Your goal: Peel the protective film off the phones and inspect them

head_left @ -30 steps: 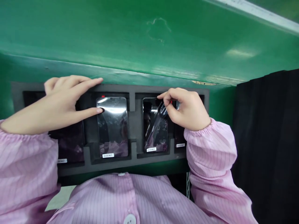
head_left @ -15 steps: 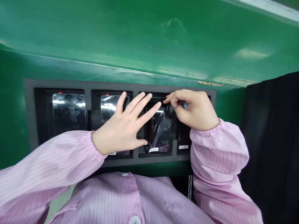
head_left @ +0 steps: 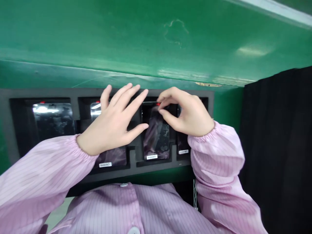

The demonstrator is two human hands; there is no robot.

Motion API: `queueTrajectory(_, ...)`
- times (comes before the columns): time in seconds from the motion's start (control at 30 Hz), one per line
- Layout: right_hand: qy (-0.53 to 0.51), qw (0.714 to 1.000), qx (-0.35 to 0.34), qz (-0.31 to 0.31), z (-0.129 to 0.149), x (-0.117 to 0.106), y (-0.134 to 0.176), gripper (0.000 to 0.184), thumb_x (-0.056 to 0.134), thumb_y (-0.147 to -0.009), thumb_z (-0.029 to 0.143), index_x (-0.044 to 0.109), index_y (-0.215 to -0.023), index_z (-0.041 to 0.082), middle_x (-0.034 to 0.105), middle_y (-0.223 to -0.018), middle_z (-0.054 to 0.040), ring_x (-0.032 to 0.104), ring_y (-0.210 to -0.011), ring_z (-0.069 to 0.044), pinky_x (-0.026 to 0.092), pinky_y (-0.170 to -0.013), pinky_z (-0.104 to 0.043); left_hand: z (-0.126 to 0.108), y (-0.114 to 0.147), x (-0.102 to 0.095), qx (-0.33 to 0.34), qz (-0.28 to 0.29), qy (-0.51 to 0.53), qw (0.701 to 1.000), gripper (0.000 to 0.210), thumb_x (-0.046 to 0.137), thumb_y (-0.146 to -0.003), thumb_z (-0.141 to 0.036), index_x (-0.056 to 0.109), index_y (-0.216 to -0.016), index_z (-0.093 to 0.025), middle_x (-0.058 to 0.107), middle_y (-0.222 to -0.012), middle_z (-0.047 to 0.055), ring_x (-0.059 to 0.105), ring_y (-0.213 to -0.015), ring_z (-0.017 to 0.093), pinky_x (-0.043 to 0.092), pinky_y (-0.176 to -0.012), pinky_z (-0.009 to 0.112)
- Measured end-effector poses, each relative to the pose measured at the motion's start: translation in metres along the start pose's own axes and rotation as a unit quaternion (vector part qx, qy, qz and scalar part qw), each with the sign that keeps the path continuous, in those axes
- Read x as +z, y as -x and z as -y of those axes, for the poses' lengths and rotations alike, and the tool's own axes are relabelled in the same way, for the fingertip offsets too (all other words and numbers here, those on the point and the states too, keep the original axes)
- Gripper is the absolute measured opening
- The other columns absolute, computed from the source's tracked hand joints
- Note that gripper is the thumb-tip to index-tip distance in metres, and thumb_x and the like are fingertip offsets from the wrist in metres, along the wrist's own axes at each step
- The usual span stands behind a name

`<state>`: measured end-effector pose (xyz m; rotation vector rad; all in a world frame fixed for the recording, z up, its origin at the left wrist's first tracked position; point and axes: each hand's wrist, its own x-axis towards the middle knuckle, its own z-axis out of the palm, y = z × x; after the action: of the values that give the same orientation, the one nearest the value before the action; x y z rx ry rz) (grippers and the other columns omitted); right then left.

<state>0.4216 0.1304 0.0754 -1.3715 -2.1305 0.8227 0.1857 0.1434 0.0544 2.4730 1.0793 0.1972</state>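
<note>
A dark foam tray (head_left: 133, 157) with a row of cut-out pockets runs across the middle of the frame, lying on a green counter (head_left: 156, 42) whose glossy surface fills the whole upper half. Each pocket holds a black phone screen panel lying flat, glass up, with a small white barcode label at its near end and a little red tab at its far end. The right hand (head_left: 188, 113), just right of centre, has thumb and forefinger pinched together on the red tab (head_left: 158, 104) at the far end of the third panel (head_left: 157, 138); that panel sits in its pocket at the centre of the frame, dark and shiny, with a faint purplish reflection and a clear film over its face, though I cannot tell how much of the film is lifted. The left hand (head_left: 113, 125), left of centre, is spread open with fingers fanned, holding nothing; it hovers over or rests on the second panel (head_left: 112, 156), which pokes out below the palm, and whether it presses down I cannot tell. A first panel (head_left: 53, 118) lies uncovered in the leftmost pocket, catching a bright glare along its top. A fourth panel (head_left: 182, 143) peeks out beside the right wrist. Pink striped sleeves (head_left: 216, 152) cover both arms, and black cloth (head_left: 278, 146) hangs at the right edge.
</note>
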Motion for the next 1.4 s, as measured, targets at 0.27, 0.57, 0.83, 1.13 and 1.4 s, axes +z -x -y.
queueTrajectory(0.27, -0.215, 0.97, 0.102, 0.054, 0.001, 0.013, -0.003, 0.023, 0.056, -0.088, 0.012, 0.067, -0.107, 0.02, 0.072, -0.093, 0.0013, 0.068, -0.081, -0.01, 0.058, -0.074, -0.022, 0.002, -0.001, 0.013, 0.0, 0.007, -0.006, 1.0, 0.096, 0.042, -0.085, -0.069, 0.004, -0.159, -0.021, 0.012, -0.167, 0.007, 0.011, -0.154, 0.036, -0.006, -0.124, 0.053)
queueTrajectory(0.57, -0.404, 0.883, 0.229, 0.075, 0.011, 0.024, -0.004, 0.033, 0.047, -0.091, 0.001, 0.069, -0.107, 0.019, 0.074, -0.098, -0.003, 0.073, -0.082, -0.012, 0.064, -0.073, -0.023, -0.012, -0.001, 0.01, -0.029, 0.033, -0.052, 0.998, 0.097, 0.049, -0.09, -0.057, -0.003, -0.158, -0.011, 0.014, -0.165, 0.02, 0.011, -0.153, 0.038, 0.0, -0.12, 0.062)
queueTrajectory(0.83, -0.326, 0.936, 0.122, 0.055, 0.008, -0.007, 0.001, 0.039, 0.052, -0.093, 0.009, 0.063, -0.127, 0.023, 0.071, -0.115, -0.0019, 0.07, -0.101, -0.013, 0.061, -0.085, -0.026, -0.009, -0.001, 0.01, -0.03, 0.034, -0.045, 0.998, 0.102, 0.048, -0.088, -0.065, -0.005, -0.158, -0.013, 0.015, -0.165, 0.017, 0.012, -0.153, 0.041, 0.0, -0.121, 0.062)
queueTrajectory(1.13, -0.046, 0.985, 0.115, -0.123, -0.003, -0.061, 0.027, 0.022, 0.058, -0.092, 0.017, 0.074, -0.107, 0.02, 0.075, -0.102, -0.0041, 0.071, -0.099, -0.019, 0.057, -0.091, -0.036, -0.001, 0.0, 0.018, -0.014, 0.007, -0.053, 0.998, 0.109, 0.056, -0.085, -0.064, -0.008, -0.158, -0.014, 0.019, -0.164, 0.021, 0.016, -0.152, 0.039, 0.001, -0.122, 0.057)
queueTrajectory(1.4, 0.234, 0.959, 0.159, -0.038, -0.037, -0.04, 0.057, 0.025, 0.065, -0.087, 0.018, 0.073, -0.111, 0.02, 0.072, -0.094, -0.0058, 0.062, -0.092, -0.025, 0.042, -0.088, -0.044, 0.02, -0.001, 0.022, 0.022, -0.029, -0.071, 0.997, 0.089, 0.04, -0.094, -0.063, 0.001, -0.159, -0.016, 0.034, -0.158, 0.018, 0.033, -0.146, 0.033, 0.004, -0.123, 0.051)
